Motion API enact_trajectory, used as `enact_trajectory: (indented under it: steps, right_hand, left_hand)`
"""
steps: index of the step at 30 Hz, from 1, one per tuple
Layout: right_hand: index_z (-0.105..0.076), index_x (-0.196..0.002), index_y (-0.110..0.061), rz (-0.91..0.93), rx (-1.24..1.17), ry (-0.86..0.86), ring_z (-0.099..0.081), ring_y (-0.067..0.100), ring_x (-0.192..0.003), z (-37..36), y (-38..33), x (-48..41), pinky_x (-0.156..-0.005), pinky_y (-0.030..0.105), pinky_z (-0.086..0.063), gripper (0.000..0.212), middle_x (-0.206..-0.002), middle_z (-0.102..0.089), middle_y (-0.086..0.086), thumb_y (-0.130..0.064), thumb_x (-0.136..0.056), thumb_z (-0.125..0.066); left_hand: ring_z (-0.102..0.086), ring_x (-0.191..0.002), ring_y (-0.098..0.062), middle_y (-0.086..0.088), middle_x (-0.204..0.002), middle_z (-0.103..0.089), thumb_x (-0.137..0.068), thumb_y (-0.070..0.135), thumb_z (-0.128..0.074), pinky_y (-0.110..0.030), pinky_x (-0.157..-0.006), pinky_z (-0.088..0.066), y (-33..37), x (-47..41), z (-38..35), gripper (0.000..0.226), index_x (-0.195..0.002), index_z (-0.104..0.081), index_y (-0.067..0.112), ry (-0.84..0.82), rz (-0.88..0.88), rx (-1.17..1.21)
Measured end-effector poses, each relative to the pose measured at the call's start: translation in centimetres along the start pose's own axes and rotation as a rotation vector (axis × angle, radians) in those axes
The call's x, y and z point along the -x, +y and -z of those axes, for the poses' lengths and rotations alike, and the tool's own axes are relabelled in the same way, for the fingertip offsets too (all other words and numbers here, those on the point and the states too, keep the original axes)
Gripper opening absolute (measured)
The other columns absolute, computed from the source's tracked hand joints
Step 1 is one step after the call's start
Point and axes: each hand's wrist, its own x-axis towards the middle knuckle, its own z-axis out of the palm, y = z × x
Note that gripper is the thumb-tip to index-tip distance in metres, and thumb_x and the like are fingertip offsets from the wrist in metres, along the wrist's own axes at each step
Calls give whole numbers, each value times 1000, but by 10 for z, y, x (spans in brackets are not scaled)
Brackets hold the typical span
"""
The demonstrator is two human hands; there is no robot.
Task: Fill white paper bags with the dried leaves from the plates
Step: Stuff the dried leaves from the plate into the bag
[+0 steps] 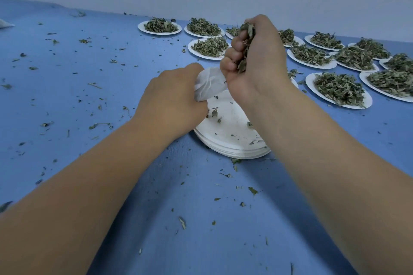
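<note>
- Left hand (172,100) pinches the white paper bag (209,83) over the stacked plates (234,140).
- Right hand (254,56) is curled tight round dried leaves (245,49), touching the bag's mouth.

Two bare arms, left forearm (100,174) and right forearm (324,152) uncovered as far as the view reaches, smooth and slender, bare left hand (172,96), bare right hand (257,60), rounded knuckles

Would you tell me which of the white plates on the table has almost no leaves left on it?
The top plate of the nearest stack: only scraps lie on it, while every other plate holds a full heap of leaves.
</note>
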Motion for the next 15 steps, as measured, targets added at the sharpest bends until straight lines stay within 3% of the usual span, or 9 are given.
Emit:
enact_trajectory:
  steps: [3,8,12,15]
  right_hand:
    - [-46,-68,-14,86,152,12,-32,15,-50,-6,7,-1,-47,28,-28,26,-57,-42,-1,-16,-94,-48]
    - [-49,-84,-13,262,508,35,-31,23,-74,-3,11,1,-61,35,-26,10,-80,-40,11,-14,-93,-45]
    - [-50,-82,-12,278,533,-7,-42,17,-63,0,13,3,-49,20,-35,14,-78,-52,9,-13,-93,-43]
    - [-57,-83,-8,244,548,-48,-55,6,-59,1,17,3,-63,24,-44,18,-78,-62,1,-12,-93,-43]
  left_hand:
    - [-43,-61,-9,5,-65,-47,-72,22,-53,-30,-54,-36,0,0,1,15,-75,-39,25,18,29,44]
    - [-52,-65,-25,2,-64,-50,-67,30,-48,-38,-56,-43,1,1,1,14,-75,-44,20,49,81,167]
    - [-51,-61,-20,5,-63,-49,-66,29,-47,-34,-54,-41,5,2,0,12,-73,-39,23,25,33,129]
    - [-47,-58,-15,5,-61,-46,-65,30,-46,-31,-49,-34,6,2,-1,13,-72,-37,24,32,18,127]
